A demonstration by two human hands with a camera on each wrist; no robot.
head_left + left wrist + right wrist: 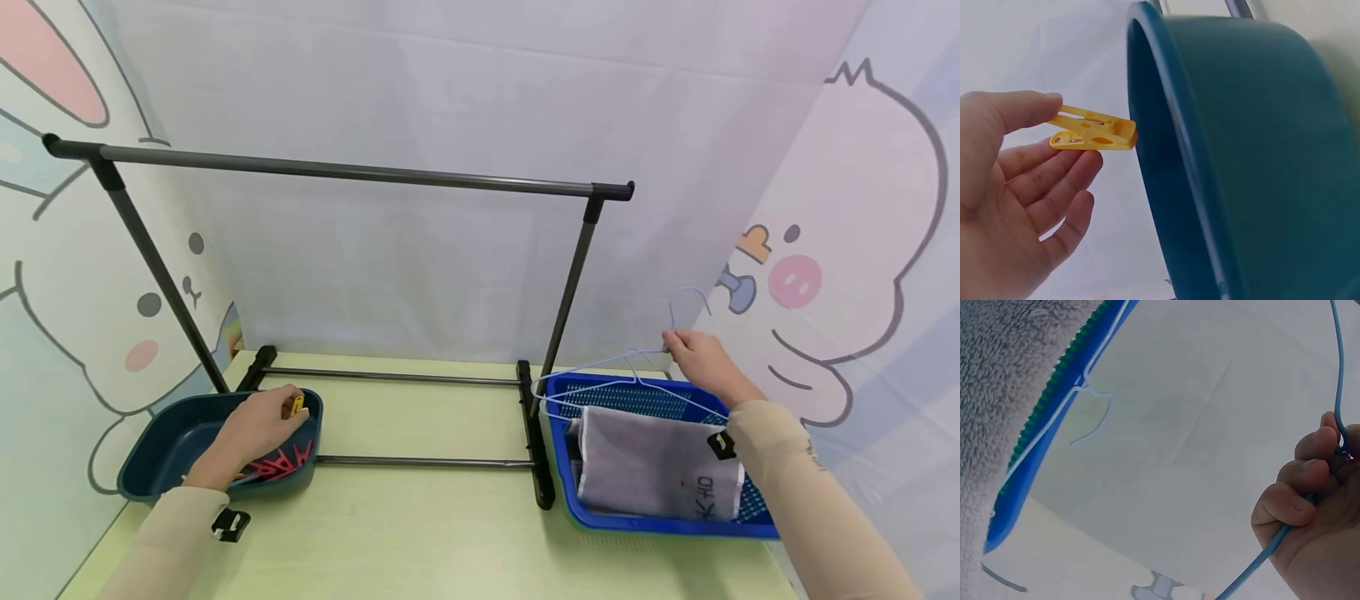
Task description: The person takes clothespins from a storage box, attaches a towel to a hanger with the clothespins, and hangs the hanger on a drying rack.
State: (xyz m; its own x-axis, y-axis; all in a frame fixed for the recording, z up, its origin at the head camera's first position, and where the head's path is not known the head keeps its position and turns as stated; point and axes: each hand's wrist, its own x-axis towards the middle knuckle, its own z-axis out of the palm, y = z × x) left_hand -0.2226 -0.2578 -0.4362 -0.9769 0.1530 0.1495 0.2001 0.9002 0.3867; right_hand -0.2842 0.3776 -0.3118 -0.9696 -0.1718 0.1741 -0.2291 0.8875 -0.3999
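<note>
Between thumb and fingertips, my left hand (251,429) pinches a yellow clothes peg (1099,133) at the rim of a teal basin (1260,144). Several red pegs (279,464) lie in the basin below that hand. My right hand (707,364) grips a light blue wire hanger (1340,369) near the base of its hook, raised above the blue basket (592,518). A second hanger (1090,390) rests on the basket, its hook toward the back. Folded in the basket is a grey towel (645,462) with dark lettering on one corner.
A dark metal clothes rack (360,172) stands between the basin and the basket, its right foot (542,475) close beside the basket. The pale table (420,533) runs back to a white curtain (420,275). Cartoon-printed sheets hang at both sides.
</note>
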